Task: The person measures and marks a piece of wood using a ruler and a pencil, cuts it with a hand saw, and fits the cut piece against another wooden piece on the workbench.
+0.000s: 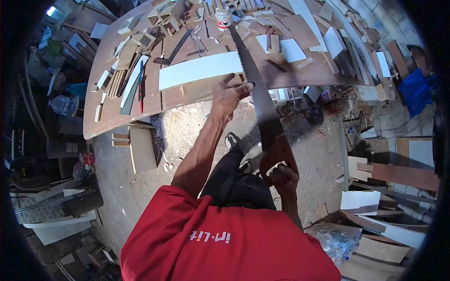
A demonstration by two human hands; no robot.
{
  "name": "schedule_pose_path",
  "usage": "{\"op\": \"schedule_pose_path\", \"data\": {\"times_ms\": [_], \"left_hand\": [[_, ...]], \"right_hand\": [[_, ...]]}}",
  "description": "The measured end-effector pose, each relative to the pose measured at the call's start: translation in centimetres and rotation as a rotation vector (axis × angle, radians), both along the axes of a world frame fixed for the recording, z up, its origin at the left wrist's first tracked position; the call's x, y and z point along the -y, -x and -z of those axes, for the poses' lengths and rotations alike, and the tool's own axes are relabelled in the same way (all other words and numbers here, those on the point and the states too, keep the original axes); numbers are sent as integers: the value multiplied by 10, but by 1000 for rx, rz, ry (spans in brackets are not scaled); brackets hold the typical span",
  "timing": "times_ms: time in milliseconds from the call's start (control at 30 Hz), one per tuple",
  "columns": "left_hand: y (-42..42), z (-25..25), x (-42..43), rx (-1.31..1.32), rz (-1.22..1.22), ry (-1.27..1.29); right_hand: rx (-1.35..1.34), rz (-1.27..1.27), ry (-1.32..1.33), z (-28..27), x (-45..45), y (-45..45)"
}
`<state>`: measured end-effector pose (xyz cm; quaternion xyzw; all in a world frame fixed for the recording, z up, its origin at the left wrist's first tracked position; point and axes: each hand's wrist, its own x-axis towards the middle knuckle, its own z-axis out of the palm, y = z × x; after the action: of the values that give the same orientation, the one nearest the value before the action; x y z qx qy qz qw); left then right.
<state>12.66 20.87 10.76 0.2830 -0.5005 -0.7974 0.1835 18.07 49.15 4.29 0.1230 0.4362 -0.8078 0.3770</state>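
Note:
A long hand saw (263,100) with a wooden handle points away from me across the table edge. My right hand (284,178) is closed round its handle, below the edge. My left hand (229,96) rests at the near right end of a white-topped board (201,70), its thumb beside the saw blade. The blade lies along the board's right end; whether its teeth touch the wood cannot be made out. The board lies at the front of the brown table (108,112).
Wood offcuts (126,61), a hammer (161,61), a red and blue pencil-like strip (141,86) and a white glue tub (224,18) lie on the table. Wood scraps (382,248) are piled at lower right. A small wooden piece (142,147) stands below the table.

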Motion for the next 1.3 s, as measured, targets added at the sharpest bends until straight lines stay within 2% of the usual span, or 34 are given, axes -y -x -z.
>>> {"op": "schedule_pose_path", "data": {"times_ms": [133, 167, 200, 267, 300, 367, 600, 667, 733, 800, 867, 933, 1000, 1067, 1133, 1233, 1300], "left_hand": [[5, 6, 17, 34, -34, 48], [7, 7, 22, -11, -49, 24], [8, 6, 24, -56, -63, 0], [7, 7, 24, -80, -43, 32], [6, 7, 24, -93, 55, -24], [6, 7, 17, -108, 165, -65], [5, 41, -7, -118, 237, -80], [6, 59, -3, -83, 258, -91], [8, 72, 6, 2, 223, 137], [19, 80, 39, 201, 278, 426], [33, 112, 89, 205, 287, 1091], [52, 91, 112, 604, 289, 1446], [67, 92, 148, 859, 411, 1598], [73, 103, 186, 806, 526, 1676], [81, 103, 204, 787, 642, 1517], [88, 96, 207, 742, 586, 1561], [95, 91, 215, 711, 644, 1596]], "right_hand": [[22, -124, 287, 29, -21, 3], [32, -178, 398, 36, -25, 4], [30, -177, 399, 35, -26, 3], [364, -6, 583, 34, -27, 0], [365, -4, 586, 34, -25, -2], [443, -62, 804, 33, -21, -4], [436, -33, 987, 53, -16, -11], [447, 85, 988, 55, -13, -5], [373, 138, 900, 39, -8, 8], [298, 193, 805, 34, -8, 18], [126, 221, 656, 36, -12, 28], [100, 244, 577, 34, -13, 32], [84, 281, 533, 36, -16, 33], [64, 292, 477, 29, -12, 31], [49, 304, 457, 30, -9, 29], [71, 348, 407, 19, 8, 28], [100, 390, 360, 15, 17, 32]]}}
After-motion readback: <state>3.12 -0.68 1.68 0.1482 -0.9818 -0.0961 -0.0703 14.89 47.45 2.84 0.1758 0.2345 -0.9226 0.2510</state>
